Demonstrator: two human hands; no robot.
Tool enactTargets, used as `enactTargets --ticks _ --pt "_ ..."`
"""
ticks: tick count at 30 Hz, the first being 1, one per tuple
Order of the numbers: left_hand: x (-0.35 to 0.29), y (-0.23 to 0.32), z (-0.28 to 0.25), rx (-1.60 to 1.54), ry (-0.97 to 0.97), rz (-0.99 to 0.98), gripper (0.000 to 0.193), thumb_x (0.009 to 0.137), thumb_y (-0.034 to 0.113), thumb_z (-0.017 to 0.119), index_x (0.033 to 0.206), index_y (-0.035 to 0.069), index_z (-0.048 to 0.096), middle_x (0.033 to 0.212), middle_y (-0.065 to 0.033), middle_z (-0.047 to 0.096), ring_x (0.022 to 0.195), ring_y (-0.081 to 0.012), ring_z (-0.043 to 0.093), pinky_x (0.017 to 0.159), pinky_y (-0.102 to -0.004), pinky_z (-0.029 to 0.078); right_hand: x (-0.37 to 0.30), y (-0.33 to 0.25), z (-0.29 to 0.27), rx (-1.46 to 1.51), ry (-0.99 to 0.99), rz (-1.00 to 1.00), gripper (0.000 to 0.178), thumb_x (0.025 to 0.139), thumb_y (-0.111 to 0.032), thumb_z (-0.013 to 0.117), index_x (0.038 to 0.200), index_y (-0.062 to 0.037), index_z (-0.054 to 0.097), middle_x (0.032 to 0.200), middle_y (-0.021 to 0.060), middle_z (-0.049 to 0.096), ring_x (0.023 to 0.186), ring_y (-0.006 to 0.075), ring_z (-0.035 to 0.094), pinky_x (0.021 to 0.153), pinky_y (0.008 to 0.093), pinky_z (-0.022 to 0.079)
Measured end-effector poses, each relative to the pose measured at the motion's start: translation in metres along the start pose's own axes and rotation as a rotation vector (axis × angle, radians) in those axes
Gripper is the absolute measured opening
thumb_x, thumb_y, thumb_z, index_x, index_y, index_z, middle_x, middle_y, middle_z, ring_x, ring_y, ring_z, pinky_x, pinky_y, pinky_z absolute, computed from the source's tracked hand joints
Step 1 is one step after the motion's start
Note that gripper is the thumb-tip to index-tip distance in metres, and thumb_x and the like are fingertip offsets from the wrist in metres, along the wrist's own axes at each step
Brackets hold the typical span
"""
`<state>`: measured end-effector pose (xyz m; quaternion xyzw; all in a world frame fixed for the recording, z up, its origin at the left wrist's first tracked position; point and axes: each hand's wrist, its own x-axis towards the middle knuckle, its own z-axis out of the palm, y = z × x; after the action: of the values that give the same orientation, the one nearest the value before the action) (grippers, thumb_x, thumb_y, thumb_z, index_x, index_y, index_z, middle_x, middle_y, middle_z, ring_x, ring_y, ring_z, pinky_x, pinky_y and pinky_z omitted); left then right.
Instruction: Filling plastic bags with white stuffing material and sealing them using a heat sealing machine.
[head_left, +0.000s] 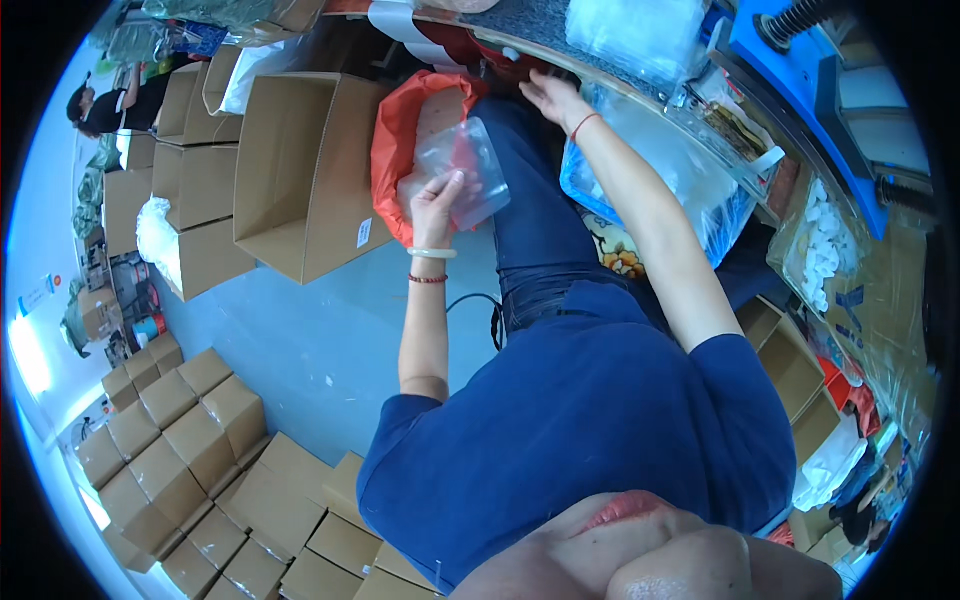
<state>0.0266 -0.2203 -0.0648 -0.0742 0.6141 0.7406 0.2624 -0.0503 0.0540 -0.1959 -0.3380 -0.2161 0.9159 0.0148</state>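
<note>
My left hand (436,208) is closed on a clear plastic bag (482,190), pinching it between thumb and fingers. The clear bag hangs over the mouth of a red-orange sack (392,150), which stands at my left knee with pale contents inside. My right hand (550,98) reaches under the table edge (590,70), its fingers apart and nothing visible in them. Dark red material (455,45) lies just beyond those fingers, partly in shadow. Beside my right forearm stands a blue-edged container (610,130) lined with clear plastic.
An open cardboard box (310,170) stands left of the sack, with more boxes behind it. Stacked closed cartons (190,430) fill the lower left. A blue machine frame (800,90) rises at the upper right. At the far left is another person (115,110).
</note>
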Motion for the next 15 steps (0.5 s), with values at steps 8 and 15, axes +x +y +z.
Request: enactTargets --ticks 8,15 --pt "0.016 0.003 0.012 0.054 -0.144 0.022 0.024 0.096 0.012 0.062 0.115 -0.002 0.065 0.103 -0.013 0.071 0.091 -0.0202 0.07 0.082 -0.0302 0.055 -0.191 -0.011 -0.02 -0.783 -0.26 -0.035 0.03 0.096 -0.022 0.064 0.113 0.0024 0.063 0.104 0.0094 0.067 0.093 0.0145 0.065 0.083 0.0275 0.052" --pt "0.068 0.048 0.138 0.339 -0.173 0.744 0.016 0.09 0.001 0.066 0.104 -0.004 0.071 0.096 -0.0084 0.073 0.088 -0.0144 0.067 0.081 -0.0278 0.053 -0.37 -0.124 -0.093 -1.224 0.243 -0.508 0.022 0.096 -0.018 0.063 0.11 -0.0024 0.068 0.102 0.003 0.069 0.089 0.0096 0.06 0.079 0.0254 0.048"
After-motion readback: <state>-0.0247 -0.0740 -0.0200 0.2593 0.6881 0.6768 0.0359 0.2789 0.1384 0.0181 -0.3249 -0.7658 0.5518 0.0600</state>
